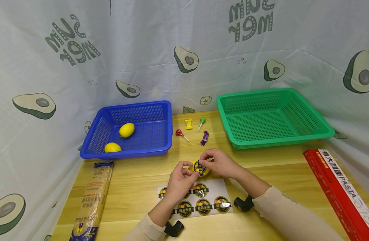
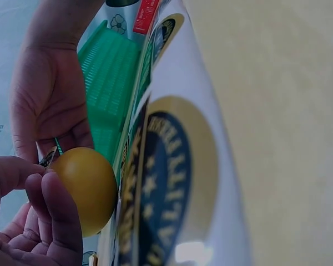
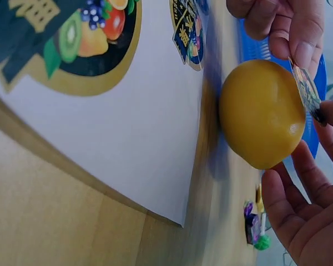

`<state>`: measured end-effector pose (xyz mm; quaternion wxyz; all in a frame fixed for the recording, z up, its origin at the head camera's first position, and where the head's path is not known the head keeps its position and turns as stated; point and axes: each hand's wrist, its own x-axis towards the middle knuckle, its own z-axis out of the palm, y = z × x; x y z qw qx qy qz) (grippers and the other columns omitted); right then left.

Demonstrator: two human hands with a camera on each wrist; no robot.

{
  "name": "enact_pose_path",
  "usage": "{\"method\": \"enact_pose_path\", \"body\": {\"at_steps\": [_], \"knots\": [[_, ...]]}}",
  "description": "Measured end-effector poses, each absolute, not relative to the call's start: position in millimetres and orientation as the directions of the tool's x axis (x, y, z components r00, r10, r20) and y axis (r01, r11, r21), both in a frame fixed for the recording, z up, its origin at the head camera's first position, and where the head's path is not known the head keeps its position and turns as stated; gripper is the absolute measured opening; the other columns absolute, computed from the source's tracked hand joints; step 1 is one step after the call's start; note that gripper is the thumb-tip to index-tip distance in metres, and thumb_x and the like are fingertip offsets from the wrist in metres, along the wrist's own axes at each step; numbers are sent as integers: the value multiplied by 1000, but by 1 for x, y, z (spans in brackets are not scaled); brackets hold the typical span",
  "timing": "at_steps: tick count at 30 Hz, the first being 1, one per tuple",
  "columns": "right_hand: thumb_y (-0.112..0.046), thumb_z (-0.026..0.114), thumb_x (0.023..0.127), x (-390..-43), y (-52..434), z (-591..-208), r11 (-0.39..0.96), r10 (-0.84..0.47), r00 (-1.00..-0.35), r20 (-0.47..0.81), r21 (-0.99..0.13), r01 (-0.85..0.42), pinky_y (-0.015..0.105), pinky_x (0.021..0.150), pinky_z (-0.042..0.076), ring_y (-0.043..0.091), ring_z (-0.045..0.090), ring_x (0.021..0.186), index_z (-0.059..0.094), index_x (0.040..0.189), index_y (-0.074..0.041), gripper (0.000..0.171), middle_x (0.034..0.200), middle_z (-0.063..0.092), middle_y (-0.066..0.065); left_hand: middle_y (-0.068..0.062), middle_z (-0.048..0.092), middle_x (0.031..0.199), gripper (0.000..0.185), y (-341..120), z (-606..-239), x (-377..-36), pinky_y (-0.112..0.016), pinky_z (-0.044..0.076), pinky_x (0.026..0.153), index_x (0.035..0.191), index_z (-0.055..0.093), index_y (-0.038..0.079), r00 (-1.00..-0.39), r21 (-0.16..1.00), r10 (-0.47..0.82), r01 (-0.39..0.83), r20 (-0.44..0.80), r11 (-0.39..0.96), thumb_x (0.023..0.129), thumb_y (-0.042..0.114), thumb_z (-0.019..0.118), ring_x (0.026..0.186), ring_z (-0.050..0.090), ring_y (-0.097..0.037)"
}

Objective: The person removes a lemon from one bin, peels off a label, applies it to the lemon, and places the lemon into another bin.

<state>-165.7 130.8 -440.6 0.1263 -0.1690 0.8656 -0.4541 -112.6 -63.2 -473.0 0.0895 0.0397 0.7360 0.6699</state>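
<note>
A yellow lemon [image 3: 261, 111] rests on the table just beyond the sticker sheet [image 1: 212, 185]. Over its top lies a round fruit-label sticker [image 3: 306, 91], dark with a gold edge and a banner across it. My left hand [image 1: 179, 180] pinches one end of the sticker's banner between thumb and fingertip. The opposite end is pinched by my right hand [image 1: 220, 164], whose other fingers reach beside the lemon in the right wrist view. How much of the sticker touches the peel I cannot tell. Several more labels remain on the white sheet.
A blue basket [image 1: 169, 134] with two lemons stands back left, a green basket [image 1: 329, 132] back right. Between them lie two lollipops and two wrapped candies [image 1: 205, 138]. A pasta packet [image 1: 92, 201] is at left, a red pasta box [image 1: 332, 190] at right.
</note>
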Motion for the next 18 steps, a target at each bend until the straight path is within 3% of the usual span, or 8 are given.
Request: {"method": "enact_pose_path", "body": {"at_steps": [18], "knots": [[-14, 66, 99, -168, 129, -445, 530, -398, -914, -85, -834, -153, 43, 94, 58, 19, 66, 99, 69, 93, -10, 8, 100, 71, 5, -14, 66, 79, 36, -65, -476, -117, -21, 47, 49, 123, 55, 1, -976, 992, 190, -90, -105, 90, 93, 9, 72, 50, 55, -14]]}}
